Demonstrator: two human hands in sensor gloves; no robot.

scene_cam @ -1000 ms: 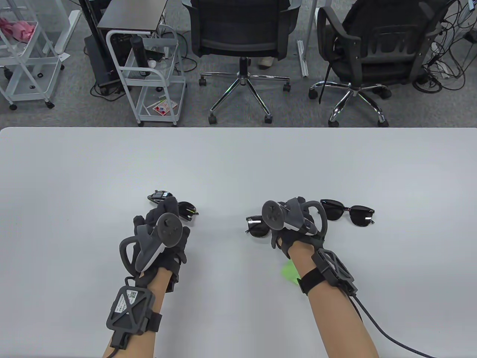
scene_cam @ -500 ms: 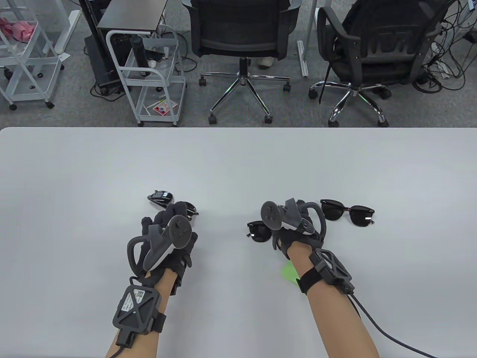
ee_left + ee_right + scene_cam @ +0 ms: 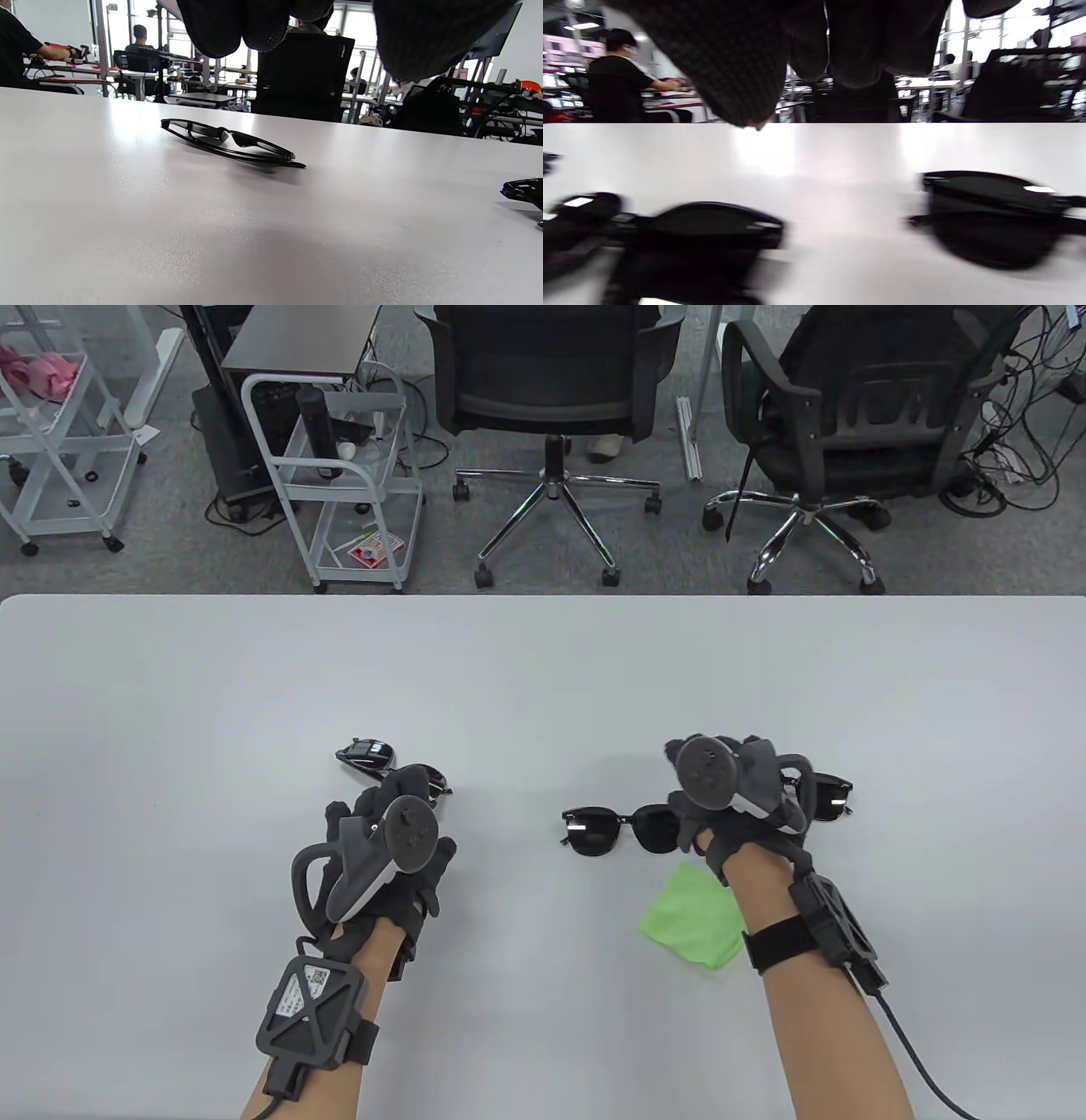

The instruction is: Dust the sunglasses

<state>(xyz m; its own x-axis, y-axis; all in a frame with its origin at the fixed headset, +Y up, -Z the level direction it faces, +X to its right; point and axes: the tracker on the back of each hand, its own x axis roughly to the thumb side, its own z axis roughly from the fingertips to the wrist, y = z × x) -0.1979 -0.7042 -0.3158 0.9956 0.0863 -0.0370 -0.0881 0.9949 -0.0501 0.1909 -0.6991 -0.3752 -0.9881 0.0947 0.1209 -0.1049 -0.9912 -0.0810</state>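
Three pairs of black plastic-framed dark-lens sunglasses lie on the pale grey worktop (image 3: 543, 670): the middle sunglasses (image 3: 618, 831) lower centre of the table view, lenses up and untouched; the right sunglasses (image 3: 827, 796) just right of them, mostly hidden under the right hand (image 3: 734, 806); the left sunglasses (image 3: 392, 768) lower left of centre, folded flat, just above the left hand (image 3: 394, 848). Bright green cleaning cloth (image 3: 691, 916) lies crumpled on the worktop below the middle sunglasses, beside the right wrist. Right hand hangs above the gap between the middle and right sunglasses; in the right wrist view the fingers (image 3: 734, 63) hang loosely curled with nothing between them, frame blurred. Left hand sits low near the worktop, fingers (image 3: 225, 25) loosely bent in the left wrist view, clear of the left sunglasses and holding nothing. Black office chairs (image 3: 551, 381) and a white wire cart (image 3: 339, 475) stand on the grey carpet along the top of the frame.
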